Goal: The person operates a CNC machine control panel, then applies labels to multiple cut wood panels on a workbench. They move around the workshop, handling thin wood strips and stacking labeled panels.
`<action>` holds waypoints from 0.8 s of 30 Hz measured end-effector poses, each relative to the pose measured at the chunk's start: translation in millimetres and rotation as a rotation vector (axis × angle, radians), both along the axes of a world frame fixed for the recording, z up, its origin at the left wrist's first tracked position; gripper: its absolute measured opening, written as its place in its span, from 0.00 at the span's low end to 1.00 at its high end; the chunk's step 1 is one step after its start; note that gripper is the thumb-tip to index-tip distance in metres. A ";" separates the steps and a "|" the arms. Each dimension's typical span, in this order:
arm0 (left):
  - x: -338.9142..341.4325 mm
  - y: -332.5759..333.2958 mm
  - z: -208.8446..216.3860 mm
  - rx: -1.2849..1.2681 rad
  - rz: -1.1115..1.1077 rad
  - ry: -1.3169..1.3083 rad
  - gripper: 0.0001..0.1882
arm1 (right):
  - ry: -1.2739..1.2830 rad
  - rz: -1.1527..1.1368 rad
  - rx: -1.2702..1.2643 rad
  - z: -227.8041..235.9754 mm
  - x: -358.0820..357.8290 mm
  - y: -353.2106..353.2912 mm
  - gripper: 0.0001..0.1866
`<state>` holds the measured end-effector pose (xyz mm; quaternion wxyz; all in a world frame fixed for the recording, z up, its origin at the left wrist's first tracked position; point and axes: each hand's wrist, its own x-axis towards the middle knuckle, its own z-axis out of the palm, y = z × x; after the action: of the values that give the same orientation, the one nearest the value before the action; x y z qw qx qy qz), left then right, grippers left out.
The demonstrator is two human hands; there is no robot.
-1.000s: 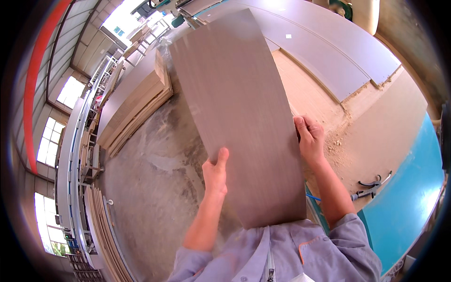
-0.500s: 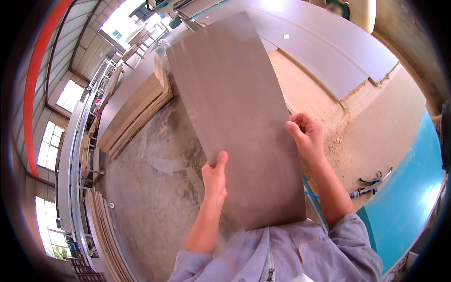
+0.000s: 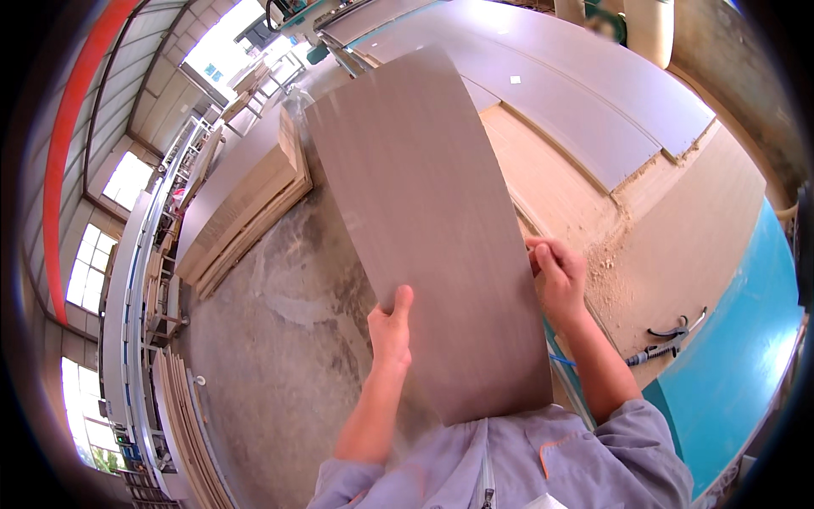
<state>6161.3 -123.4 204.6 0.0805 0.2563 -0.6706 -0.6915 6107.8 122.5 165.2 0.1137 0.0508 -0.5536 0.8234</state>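
Observation:
A long brownish-grey wooden panel [image 3: 432, 237] is held out in front of me, its near end against my shirt. My left hand [image 3: 391, 331] grips the panel's left edge, thumb on the upper face and fingers hidden underneath. Against the right edge is my right hand [image 3: 560, 276], its fingers curled and pinched together. Whether a small thing sits in that pinch is hidden.
To my right, a workbench board [image 3: 678, 229] carries sawdust [image 3: 604, 263], large pale panels [image 3: 585, 102] and an air blow gun [image 3: 670, 339]. A glossy teal surface [image 3: 738, 365] lies beyond. Stacked boards [image 3: 246, 212] stand left on the concrete floor [image 3: 280, 373].
My right hand has slid nearer to me along the panel's right edge, its fingers more closed. The panel's far end has dipped slightly lower in view; my left hand keeps its grip.

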 end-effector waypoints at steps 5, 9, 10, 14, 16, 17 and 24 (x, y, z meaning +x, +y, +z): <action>2.0 0.3 -9.1 0.008 -0.059 0.035 0.34 | 0.065 -0.104 0.295 69.3 -50.4 -2.0 0.13; -0.3 -2.0 -13.9 -0.019 -0.068 0.054 0.36 | 0.027 -0.231 0.358 77.8 -52.7 -7.2 0.12; -0.8 -2.1 -14.3 -0.021 -0.069 0.063 0.36 | -0.018 -0.234 0.306 75.8 -52.7 -5.5 0.13; -2.8 3.4 -7.0 -0.010 -0.093 0.077 0.37 | -0.014 -0.093 0.056 67.9 -62.2 1.6 0.14; -3.4 2.9 -8.3 -0.007 -0.088 0.073 0.37 | 0.069 -0.061 0.015 77.2 -60.4 -3.7 0.15; -4.6 3.2 -7.4 -0.004 -0.089 0.063 0.36 | 0.072 -0.113 0.128 81.7 -62.5 -5.5 0.15; -7.2 4.0 -8.8 0.029 -0.104 0.022 0.33 | -0.069 -0.210 0.386 88.0 -89.3 2.6 0.17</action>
<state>6154.0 -119.4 195.8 0.0479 0.2147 -0.6720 -0.7072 6018.5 125.1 253.2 0.1683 -0.0146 -0.7068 0.6869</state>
